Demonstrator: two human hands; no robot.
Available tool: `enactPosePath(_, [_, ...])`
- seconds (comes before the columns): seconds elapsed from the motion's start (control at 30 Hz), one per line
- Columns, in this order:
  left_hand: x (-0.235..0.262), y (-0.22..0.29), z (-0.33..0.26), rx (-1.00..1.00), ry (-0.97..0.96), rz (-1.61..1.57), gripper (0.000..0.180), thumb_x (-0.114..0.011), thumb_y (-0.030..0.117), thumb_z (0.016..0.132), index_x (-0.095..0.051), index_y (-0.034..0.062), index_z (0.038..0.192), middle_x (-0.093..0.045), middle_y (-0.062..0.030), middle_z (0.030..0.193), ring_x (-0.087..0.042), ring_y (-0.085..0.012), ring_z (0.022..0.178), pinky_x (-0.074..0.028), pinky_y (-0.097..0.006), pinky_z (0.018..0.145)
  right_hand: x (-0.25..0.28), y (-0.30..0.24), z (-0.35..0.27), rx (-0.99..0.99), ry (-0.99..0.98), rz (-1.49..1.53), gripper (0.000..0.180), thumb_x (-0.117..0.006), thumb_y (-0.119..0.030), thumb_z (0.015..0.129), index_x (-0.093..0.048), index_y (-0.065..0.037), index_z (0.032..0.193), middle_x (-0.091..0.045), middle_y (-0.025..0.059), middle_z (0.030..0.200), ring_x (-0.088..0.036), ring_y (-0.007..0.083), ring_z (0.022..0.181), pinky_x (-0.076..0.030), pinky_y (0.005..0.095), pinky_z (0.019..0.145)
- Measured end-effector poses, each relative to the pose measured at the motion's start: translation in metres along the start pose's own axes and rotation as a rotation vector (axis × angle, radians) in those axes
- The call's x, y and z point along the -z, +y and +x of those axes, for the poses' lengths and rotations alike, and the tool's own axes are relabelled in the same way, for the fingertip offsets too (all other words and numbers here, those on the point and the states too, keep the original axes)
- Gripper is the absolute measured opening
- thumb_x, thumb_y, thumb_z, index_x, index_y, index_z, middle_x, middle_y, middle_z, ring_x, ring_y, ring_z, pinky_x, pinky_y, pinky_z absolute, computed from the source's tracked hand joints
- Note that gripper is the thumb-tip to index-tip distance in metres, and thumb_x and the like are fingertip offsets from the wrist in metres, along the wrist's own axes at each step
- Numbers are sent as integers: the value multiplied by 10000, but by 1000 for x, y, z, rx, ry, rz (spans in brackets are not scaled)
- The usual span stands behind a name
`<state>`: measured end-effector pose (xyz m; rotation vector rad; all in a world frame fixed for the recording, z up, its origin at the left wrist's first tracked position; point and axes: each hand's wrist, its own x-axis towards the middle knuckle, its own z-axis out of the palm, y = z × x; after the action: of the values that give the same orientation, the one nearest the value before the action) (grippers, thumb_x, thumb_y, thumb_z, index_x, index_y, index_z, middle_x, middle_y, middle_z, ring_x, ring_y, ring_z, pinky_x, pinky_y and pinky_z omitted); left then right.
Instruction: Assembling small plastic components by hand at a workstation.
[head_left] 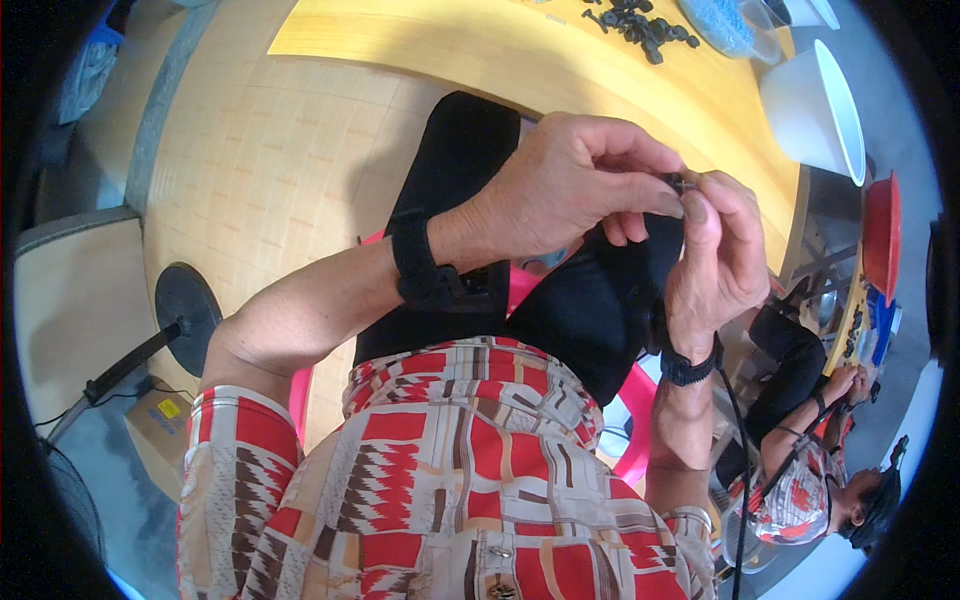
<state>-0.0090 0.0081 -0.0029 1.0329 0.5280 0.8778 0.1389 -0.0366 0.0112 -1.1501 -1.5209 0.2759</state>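
Above my lap, near the table's edge, my left hand [565,185] pinches a small black part [675,182] between thumb and fingers. My right hand [725,245] meets it from the right, thumb and fingertips closed on the other end of the piece. A thin, pale bit shows between the two sets of fingertips, too small to make out. Most of the part is hidden by my fingers. On the yellow wooden table [420,45] beyond lies a loose pile of similar small black parts [648,28].
A clear container of small blue pieces [722,25] stands behind the pile. White bucket [812,110] at the table's right end; red basin [881,240] beyond it. A co-worker [800,480] sits at right. On the left are a round black stand base [188,300] and a cardboard box [155,440].
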Motion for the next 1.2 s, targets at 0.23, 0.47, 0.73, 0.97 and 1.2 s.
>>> enactPosePath(0.23, [6, 0, 8, 65, -11, -83, 210, -618, 84, 807, -587, 3, 998, -611, -46, 687, -584, -93, 573, -476, -196, 498, 5, -2, 16, -371, 119, 147, 262, -512, -146, 888, -551, 36, 1073, -610, 106, 824, -571, 144, 725, -477, 259, 677])
enactPosePath(0.47, [13, -1, 6, 89, -1, -117, 227, -606, 95, 818, -556, 4, 1020, -641, -81, 835, -588, -92, 576, -489, -197, 496, 6, 29, 46, -303, 13, -140, 183, -577, -119, 847, -620, 6, 974, -627, 74, 851, -568, 115, 727, -473, 255, 655])
enactPosePath(0.73, [27, 4, 13, 122, 57, -106, 230, -607, 110, 821, -561, -5, 1015, -624, -57, 778, -590, -86, 586, -493, -197, 510, -16, 48, 84, -191, -353, -558, 202, -606, -98, 777, -620, 7, 949, -625, 173, 844, -612, 241, 703, -485, 314, 670])
enactPosePath(0.97, [31, 8, 16, 93, 89, -95, 249, -605, 113, 822, -553, -13, 1030, -603, -41, 752, -583, -82, 597, -490, -194, 517, -21, 60, 106, -238, -429, -627, 218, -590, -97, 768, -620, 0, 962, -631, 171, 814, -618, 239, 708, -479, 321, 661])
enactPosePath(1.2, [31, 9, 15, 98, 114, -99, 265, -612, 116, 818, -547, -15, 1039, -593, -37, 739, -575, -77, 591, -484, -193, 509, -23, 69, 123, -42, -495, -546, 215, -544, -8, 753, -629, -4, 950, -625, 167, 852, -615, 251, 754, -471, 338, 693])
